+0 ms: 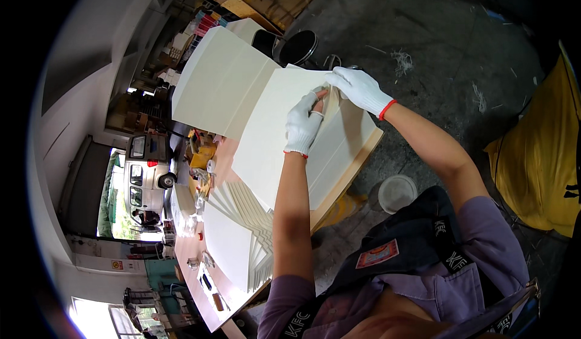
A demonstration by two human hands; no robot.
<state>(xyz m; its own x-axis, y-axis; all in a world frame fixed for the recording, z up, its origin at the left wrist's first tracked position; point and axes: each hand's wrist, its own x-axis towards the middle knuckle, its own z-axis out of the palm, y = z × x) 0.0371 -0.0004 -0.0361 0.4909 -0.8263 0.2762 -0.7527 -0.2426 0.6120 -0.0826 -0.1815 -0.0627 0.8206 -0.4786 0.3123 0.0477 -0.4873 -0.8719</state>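
White knit gloves with red cuffs cover both my hands; bare fingertips show on the left. A tall stack of large cream paper sheets lies in front of me on the table. At its right edge my left hand has thumb and finger close together on the sheets' edge. My right hand bends over the far right corner and grips it, its fingertips partly hidden. Between the two hands the sheet edges curl up slightly. Another cream stack with a bent surface rises just beyond.
Fanned white sheets cover the near left of the wooden table. A utility knife lies by its left edge. A white bucket stands on the floor, a black round stool behind the table, and yellow sheeting at right.
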